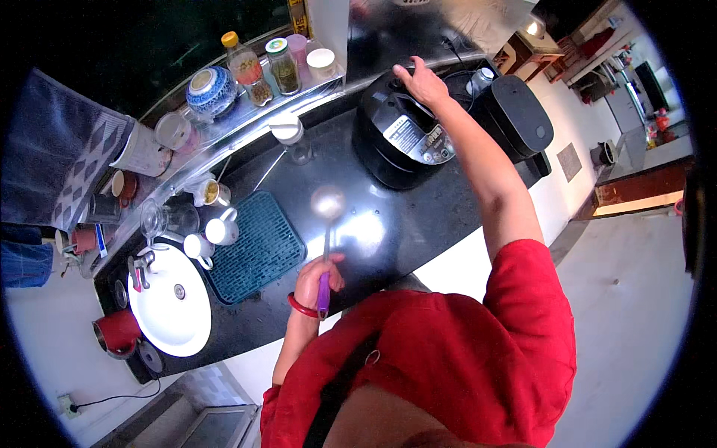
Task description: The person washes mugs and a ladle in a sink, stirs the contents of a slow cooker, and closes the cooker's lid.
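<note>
My left hand (315,279), with a red bangle at its wrist, is wrapped round the purple handle of a metal ladle (327,203). The ladle's bowl points away from me over the dark countertop (388,246). At the far right, my right arm reaches across to a black rice cooker (381,153). My right hand (426,84) lies on the cooker's far top with thumb and fingers apart. The lid looks down; the inside is hidden. A lidded jar (287,131) stands left of the cooker.
A teal drain mat (258,243) lies left of the ladle, with white mugs (221,228) beside it. Further left is a white sink (172,321). Jars and a blue-white pot (211,91) line the back ledge. A black appliance (515,116) stands right of the cooker.
</note>
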A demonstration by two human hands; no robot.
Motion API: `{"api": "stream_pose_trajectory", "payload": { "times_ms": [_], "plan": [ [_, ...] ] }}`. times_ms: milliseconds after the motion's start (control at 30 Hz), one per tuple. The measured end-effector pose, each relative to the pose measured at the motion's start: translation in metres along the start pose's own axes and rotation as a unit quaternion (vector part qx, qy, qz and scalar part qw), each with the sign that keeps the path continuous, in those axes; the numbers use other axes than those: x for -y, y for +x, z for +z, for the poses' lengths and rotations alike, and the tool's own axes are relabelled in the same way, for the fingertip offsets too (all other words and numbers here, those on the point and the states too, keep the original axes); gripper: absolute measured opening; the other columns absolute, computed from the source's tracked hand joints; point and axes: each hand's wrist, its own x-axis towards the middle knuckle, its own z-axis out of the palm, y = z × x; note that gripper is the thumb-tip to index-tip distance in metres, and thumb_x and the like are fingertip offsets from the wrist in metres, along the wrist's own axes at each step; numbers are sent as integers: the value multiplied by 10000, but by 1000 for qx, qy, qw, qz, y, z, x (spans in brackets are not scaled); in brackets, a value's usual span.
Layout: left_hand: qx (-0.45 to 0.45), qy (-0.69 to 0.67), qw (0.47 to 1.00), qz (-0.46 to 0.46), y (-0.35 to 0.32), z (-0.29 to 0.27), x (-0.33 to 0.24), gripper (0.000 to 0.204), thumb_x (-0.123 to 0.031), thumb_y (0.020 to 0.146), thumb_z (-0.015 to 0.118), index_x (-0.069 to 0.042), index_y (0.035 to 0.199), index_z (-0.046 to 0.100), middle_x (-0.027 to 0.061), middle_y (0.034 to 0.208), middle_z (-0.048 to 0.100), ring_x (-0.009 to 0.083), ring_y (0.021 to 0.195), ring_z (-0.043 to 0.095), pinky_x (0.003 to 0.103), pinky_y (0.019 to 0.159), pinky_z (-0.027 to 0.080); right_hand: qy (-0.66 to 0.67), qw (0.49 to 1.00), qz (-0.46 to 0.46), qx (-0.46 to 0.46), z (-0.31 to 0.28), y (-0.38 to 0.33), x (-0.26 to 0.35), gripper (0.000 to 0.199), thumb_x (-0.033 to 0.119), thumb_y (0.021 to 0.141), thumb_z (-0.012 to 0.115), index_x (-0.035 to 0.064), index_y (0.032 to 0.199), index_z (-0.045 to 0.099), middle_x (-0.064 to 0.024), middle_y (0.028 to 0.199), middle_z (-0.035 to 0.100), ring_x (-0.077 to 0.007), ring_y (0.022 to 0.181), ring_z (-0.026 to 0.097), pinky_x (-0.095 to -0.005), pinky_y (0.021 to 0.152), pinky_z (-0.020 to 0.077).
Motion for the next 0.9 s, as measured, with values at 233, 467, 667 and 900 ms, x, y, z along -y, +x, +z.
{"api": "stream_pose_trajectory", "payload": {
  "times_ms": [233, 467, 667, 900],
  "plan": [
    [0, 19, 1000, -2, -1, -14, 6, 316, -163, 780, 418, 63, 990, 485, 41, 492, 431, 160, 450, 427, 303, 522, 397, -73, 991, -93, 65, -16, -38, 4, 830, 547, 693, 543, 218, 1326, 119, -264, 1128, 387, -431, 959, 481, -447, 835, 397],
    [-20, -21, 1000, -8, -2, -6, 10, 293, -120, 756, 421, 82, 952, 502, 69, 501, 429, 177, 449, 417, 305, 486, 375, -26, 998, 64, 1, -15, -41, 16, 850, 429, 711, 588, 111, 1325, 94, -308, 1095, 387, -428, 949, 484, -421, 822, 402],
    [-18, -20, 1000, -6, 2, 1, 14, 297, -132, 758, 431, 73, 959, 506, 70, 504, 434, 174, 446, 418, 299, 494, 386, -30, 999, 36, 22, -15, -42, 6, 873, 410, 694, 611, 115, 1327, 86, -299, 1113, 381, -412, 968, 481, -426, 828, 398],
    [0, -11, 1000, -13, 8, 2, 20, 303, -142, 758, 434, 75, 957, 503, 70, 509, 446, 176, 453, 436, 302, 499, 397, -18, 989, -125, 78, -22, -28, -16, 821, 377, 704, 612, 124, 1318, 130, -285, 1110, 402, -405, 994, 464, -418, 841, 389]
  ]
}}
